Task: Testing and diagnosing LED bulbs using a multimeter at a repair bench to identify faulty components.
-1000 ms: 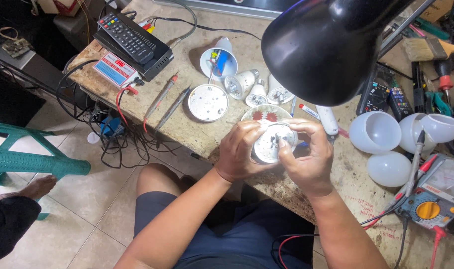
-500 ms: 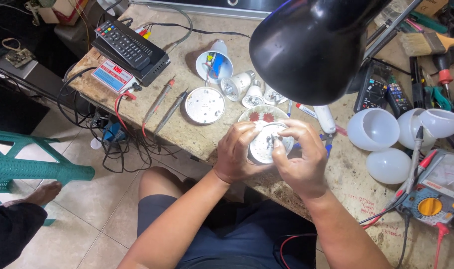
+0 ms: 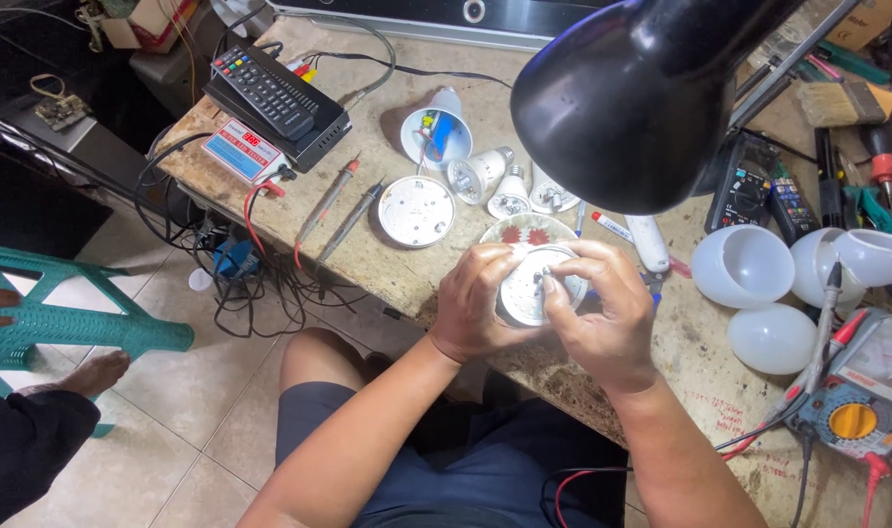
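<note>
Your left hand (image 3: 477, 305) and right hand (image 3: 602, 318) meet over the near edge of the tabletop (image 3: 387, 259), both wrapped around a round white lamp disc (image 3: 529, 293). Your left fingers (image 3: 495, 264) curl closed over its left rim, cupping it from the side. Your right fingers (image 3: 573, 264) bend tightly over the top right, with the thumb and forefinger pinched at a small part near the disc's centre; what they pinch is too small to tell. The disc sits raised just above a small patterned dish (image 3: 524, 235) on the tabletop. Just beyond lie another round disc (image 3: 417, 210), a few bulb bases (image 3: 477, 176) and a blue-and-white bulb housing (image 3: 434, 132). To your right sit three white bulb domes (image 3: 744, 266), and the black lamp shade (image 3: 632, 98) hangs over it all.
</note>
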